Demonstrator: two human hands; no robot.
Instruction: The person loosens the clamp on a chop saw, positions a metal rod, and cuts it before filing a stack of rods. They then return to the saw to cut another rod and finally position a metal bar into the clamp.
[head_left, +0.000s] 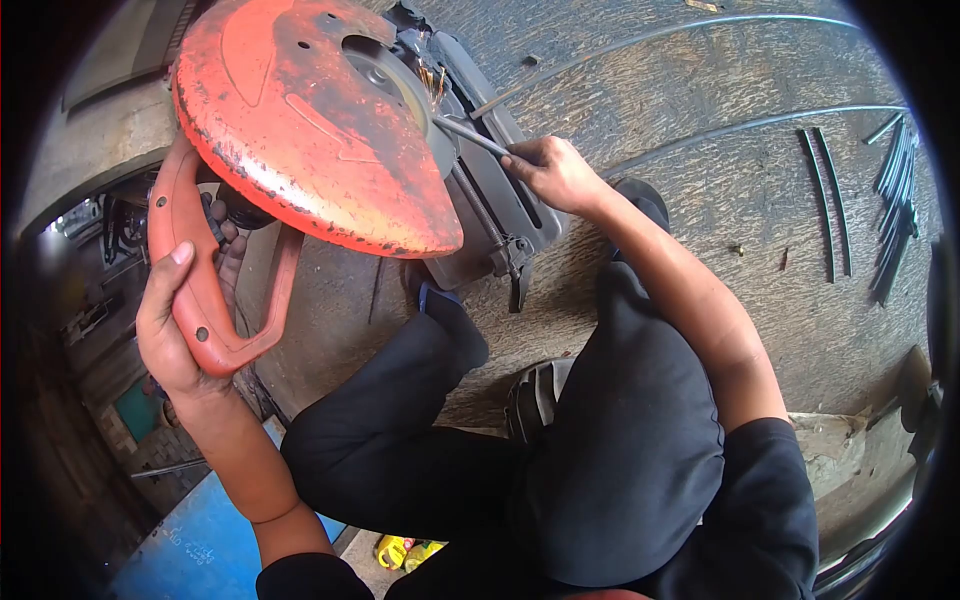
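A cut-off saw with a scuffed red blade guard (310, 130) fills the upper left. My left hand (172, 320) is wrapped round its red loop handle (205, 330), the thumb on the near side and the fingers partly hidden behind. My right hand (556, 176) is closed on a thin metal rod (468, 134), whose far end reaches the cutting disc (412, 98) beside the guard. Small orange sparks (434, 84) show there. Under the disc lies the saw's dark metal base (500, 205), with a clamp screw along it.
Long thin rods (740, 124) curve across the worn floor (700, 80) at the upper right. Short cut pieces (897, 190) lie in a pile at the far right, with two dark strips (826, 205) nearby. My bent legs (620, 430) are close below the saw. A blue panel (215, 540) stands lower left.
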